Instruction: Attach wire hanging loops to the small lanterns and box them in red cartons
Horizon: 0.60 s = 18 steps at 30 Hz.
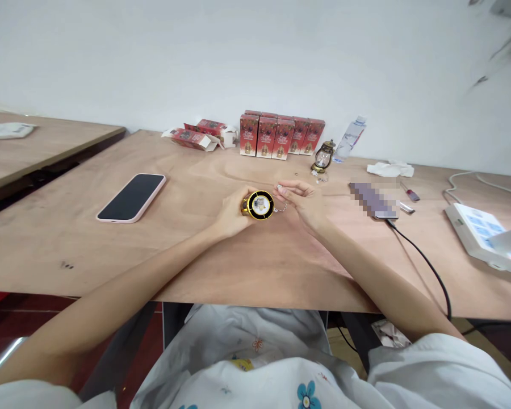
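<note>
My left hand [234, 213] is closed around a small gold-and-black lantern [259, 205], whose round base faces me. A pale round recess with silvery parts shows in the middle of that base. To its right, my right hand [304, 201] pinches a tiny whitish piece between thumb and forefinger; its kind is too small to make out. A thin silvery wire or chain [283, 208] hangs between the lantern and my right hand. Farther back stands another small bronze-coloured lantern [322, 157], upright, with small clear bits lying by its foot.
Several red printed boxes [266, 138] stand near the wall, with opened boxes [191, 138] lying to their left. A tilted water bottle [352, 138], tissue [390, 169] and red-handled screwdriver [410, 192] lie right. Phones [132, 197] flank my hands; a white power strip [481, 227] sits far right.
</note>
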Motion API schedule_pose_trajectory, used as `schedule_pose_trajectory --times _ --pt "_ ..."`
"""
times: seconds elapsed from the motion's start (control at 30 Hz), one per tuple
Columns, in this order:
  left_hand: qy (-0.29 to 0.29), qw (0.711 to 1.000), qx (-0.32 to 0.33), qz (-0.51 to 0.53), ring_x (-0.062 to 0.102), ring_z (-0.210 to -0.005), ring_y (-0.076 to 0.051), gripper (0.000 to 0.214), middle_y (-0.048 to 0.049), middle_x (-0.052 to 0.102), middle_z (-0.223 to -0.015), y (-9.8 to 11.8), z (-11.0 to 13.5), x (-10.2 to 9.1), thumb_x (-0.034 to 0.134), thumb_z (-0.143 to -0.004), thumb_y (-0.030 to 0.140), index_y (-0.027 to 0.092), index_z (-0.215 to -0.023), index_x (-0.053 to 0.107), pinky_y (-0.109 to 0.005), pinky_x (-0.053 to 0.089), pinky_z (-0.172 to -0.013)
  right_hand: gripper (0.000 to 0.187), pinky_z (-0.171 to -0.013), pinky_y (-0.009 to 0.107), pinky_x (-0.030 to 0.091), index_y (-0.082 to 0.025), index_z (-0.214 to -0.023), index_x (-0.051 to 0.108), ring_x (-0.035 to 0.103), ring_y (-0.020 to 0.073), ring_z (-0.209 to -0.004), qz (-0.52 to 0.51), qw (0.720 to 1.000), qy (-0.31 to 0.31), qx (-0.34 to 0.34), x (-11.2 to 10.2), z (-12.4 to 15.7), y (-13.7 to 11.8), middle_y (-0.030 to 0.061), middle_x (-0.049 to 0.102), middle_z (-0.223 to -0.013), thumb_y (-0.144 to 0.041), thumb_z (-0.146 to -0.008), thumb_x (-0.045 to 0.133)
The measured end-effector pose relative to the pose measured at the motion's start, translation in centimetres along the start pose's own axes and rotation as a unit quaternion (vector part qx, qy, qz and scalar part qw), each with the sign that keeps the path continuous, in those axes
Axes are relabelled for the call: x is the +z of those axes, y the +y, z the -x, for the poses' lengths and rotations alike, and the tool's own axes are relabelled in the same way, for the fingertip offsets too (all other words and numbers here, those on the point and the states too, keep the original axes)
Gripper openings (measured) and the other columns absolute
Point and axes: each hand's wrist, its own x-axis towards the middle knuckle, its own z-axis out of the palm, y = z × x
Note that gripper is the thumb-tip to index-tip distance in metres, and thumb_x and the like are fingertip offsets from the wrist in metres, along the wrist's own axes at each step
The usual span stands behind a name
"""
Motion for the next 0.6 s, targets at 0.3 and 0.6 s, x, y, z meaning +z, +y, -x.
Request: schedule_pose_trajectory --times 0.3,0.6 --pt "-0.005 0.999 -0.007 -0.04 0.063 -0.094 -0.022 0.039 -0.003 0.069 -0.1 0.2 0.0 0.0 0.073 -0.064 0.031 0.02 -0.099 0.06 -0.032 0.048 -0.081 0.005 -0.078 0.031 0.055 -0.025 -0.082 0.073 0.067 0.0142 -0.079 0.19 0.955 -0.058 -0.221 0.7 1.8 0.9 -0.0009 0.074 -0.084 -0.029 -0.079 0.073" --pt "-0.014 0.998 0.006 -0.06 0.063 -0.095 -0.021 0.037 -0.0043 0.069 -0.104 0.2 0.2 0.2 0.07 -0.067 0.028 0.02 -0.102 0.06 -0.032 0.048 -0.082 0.008 -0.068 0.028 0.051 -0.023 -0.081 0.072 0.061 0.0129 -0.073 0.363 0.848 -0.021 -0.386 0.8 2.3 1.1 0.0009 0.064 -0.079 -0.022 -0.086 0.065"
